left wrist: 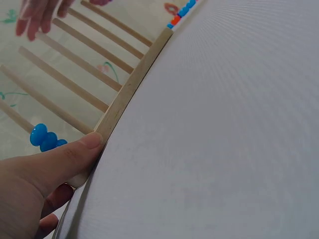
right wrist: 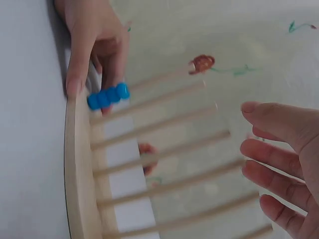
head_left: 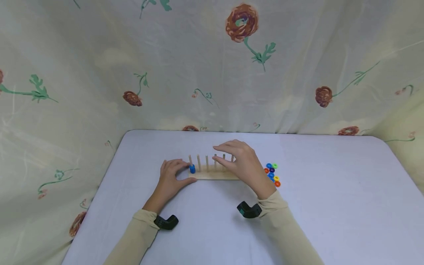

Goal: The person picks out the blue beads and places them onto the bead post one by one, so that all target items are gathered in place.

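Note:
A pale wooden peg board (head_left: 216, 176) lies on the table, its row of thin upright pegs (right wrist: 164, 142) rising from the base. Several blue beads (right wrist: 108, 96) are stacked on the peg at its left end. My left hand (head_left: 171, 176) grips that end, the thumb (left wrist: 79, 149) on the front edge and the other fingers round the back. Over the pegs on the right side hovers my right hand (head_left: 244, 162), thumb and fingers spread apart with nothing between them. In the right wrist view its fingertips are near the peg tops.
Loose ring beads in blue, orange, yellow, green and dark purple, among them an orange one (head_left: 277, 183), lie in a cluster right of the board. A white cloth (head_left: 212, 228) covers the table. Behind stands a flowered curtain (head_left: 185, 55).

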Demonstrator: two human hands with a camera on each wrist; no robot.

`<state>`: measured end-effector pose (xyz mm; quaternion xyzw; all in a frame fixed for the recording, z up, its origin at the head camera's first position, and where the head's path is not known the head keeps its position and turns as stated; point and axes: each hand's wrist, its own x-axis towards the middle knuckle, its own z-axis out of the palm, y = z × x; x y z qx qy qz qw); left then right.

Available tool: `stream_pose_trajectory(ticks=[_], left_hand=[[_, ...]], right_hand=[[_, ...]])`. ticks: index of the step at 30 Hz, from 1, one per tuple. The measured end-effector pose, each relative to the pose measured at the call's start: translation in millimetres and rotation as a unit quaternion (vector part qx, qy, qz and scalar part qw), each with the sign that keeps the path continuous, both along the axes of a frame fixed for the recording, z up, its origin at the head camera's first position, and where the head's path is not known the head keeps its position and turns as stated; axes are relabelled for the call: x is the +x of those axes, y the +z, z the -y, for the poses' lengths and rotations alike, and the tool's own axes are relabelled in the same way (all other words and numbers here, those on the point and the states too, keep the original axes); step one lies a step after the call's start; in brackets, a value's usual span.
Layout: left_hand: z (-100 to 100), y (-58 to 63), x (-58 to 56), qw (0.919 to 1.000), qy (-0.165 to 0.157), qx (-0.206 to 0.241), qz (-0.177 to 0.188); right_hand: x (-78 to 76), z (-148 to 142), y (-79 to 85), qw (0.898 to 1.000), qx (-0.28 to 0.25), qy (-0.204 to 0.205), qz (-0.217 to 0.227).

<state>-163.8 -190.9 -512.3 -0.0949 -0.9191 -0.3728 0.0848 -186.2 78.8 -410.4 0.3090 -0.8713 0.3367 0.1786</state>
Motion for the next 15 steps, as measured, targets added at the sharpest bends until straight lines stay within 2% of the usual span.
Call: stream_pose_trajectory(ticks=[15], left_hand=[[-1.2, 1.6, -0.1, 1.0, 0.001, 0.001, 0.003]], right_hand=[[3.0, -55.7, -5.5, 0.999, -0.004, -0.043, -0.009]])
